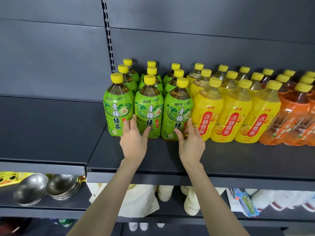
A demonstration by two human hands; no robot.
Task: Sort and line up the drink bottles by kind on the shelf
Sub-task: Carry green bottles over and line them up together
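Three rows of green-label tea bottles (148, 108) with yellow caps stand on the dark shelf (238, 160). To their right stand rows of yellow-label pear drink bottles (235, 116), then orange-label bottles (293, 121) at the far right. My left hand (134, 138) reaches to the foot of the front middle green bottle, fingers spread and relaxed, thumb against its label. My right hand (190, 142) is at the foot of the front right green bottle (177, 114), fingers loosely spread by its base. Neither hand grips a bottle.
The shelf section to the left (42, 130) holds nothing I can see. Below it lie metal bowls (46, 188) and a yellow duck package (10, 178). Under the drinks shelf stand white cups (191, 203), a cloth bag (139, 200) and packaged goods (245, 203).
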